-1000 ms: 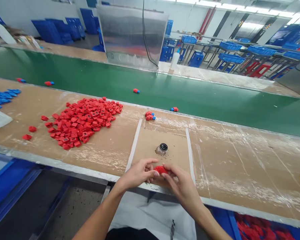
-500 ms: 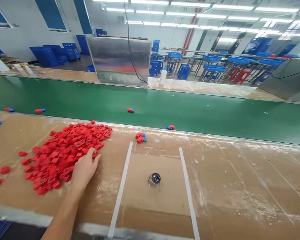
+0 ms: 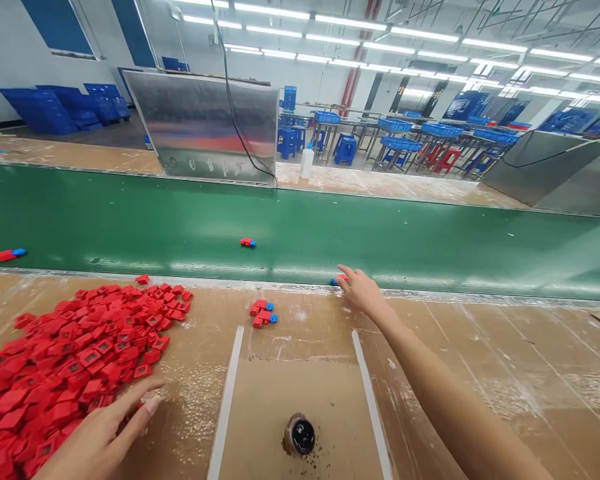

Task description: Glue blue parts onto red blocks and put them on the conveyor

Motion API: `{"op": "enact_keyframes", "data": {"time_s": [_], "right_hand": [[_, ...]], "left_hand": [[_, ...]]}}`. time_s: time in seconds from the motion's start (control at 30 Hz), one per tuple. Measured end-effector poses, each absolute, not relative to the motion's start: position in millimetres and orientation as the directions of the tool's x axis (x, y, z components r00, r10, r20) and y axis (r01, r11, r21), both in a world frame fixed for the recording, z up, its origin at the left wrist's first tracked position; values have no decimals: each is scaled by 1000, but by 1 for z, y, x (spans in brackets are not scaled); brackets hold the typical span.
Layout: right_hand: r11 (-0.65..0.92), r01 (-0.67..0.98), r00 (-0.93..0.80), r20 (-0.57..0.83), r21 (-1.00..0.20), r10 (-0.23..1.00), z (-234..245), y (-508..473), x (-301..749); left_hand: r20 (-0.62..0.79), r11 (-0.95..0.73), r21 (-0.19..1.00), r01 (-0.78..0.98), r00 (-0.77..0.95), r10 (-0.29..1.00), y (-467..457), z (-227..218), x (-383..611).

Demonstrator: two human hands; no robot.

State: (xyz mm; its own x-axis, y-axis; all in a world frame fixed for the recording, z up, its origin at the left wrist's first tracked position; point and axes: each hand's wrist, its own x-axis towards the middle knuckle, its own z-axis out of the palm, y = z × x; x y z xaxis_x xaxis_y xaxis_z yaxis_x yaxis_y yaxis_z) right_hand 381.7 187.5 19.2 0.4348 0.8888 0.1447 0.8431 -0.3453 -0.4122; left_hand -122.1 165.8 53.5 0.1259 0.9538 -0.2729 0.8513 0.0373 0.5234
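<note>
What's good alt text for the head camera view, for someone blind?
A person's right hand is at a red-and-blue piece by the near edge of a green belt. The left hand is at a heap of red pieces on a brown worktop.

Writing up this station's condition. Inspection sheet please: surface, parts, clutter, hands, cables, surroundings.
Surface: brown tabletop, scuffed, white tape strips; green belt behind.
Parts: heap of red pieces at left; red-and-blue pieces on tabletop and belt.
Clutter: dark specks around a small round pot.
Hands: left hand at the heap's edge, right hand at a red-and-blue piece by the belt's near edge; grips unclear.
Cables: dark cable across the metal panel.
Surroundings: white bottle, blue crates beyond the belt.
</note>
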Motion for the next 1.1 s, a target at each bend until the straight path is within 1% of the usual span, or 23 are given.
{"op": "enact_keyframes", "data": {"time_s": [0.1,0.17,0.23,0.33,0.4,0.47,0.57,0.7,0.83,0.93,1.0,1.1], "right_hand": [[-440,840,467,11,-318,884,13,232,371],[-490,831,499,-36,-262,866,11,235,373],[-527,821,529,-54,-220,847,12,223,382],[-580,795,581,-51,-178,812,15,197,400],[-606,778,608,-43,-165,793,17,183,409],[-607,777,611,-37,-166,791,18,171,414],[-563,806,565,-47,-184,824,17,158,416],[-475,855,472,-67,-207,879,17,143,416],[-384,892,388,-31,-239,921,19,126,410],[-305,904,327,24,-300,945,26,108,392],[-230,903,270,64,-362,961,35,90,369],[-70,883,133,104,-464,986,51,52,321]], "left_hand": [[-313,114,723,682,175,933,142,61,-124],[-388,207,803,559,227,893,125,61,-121],[-427,272,866,420,339,838,108,57,-115],[-393,328,919,218,495,774,88,47,-100],[-375,357,924,140,522,766,78,41,-89],[-380,383,917,107,517,767,70,36,-80],[-371,392,917,68,503,781,59,28,-72],[-319,349,937,24,470,823,51,16,-66],[-324,378,925,-27,460,827,50,16,-60],[-332,432,895,-112,479,812,52,25,-53],[-327,434,893,-118,492,807,52,29,-49],[-309,418,901,-114,507,805,49,28,-45]]}}
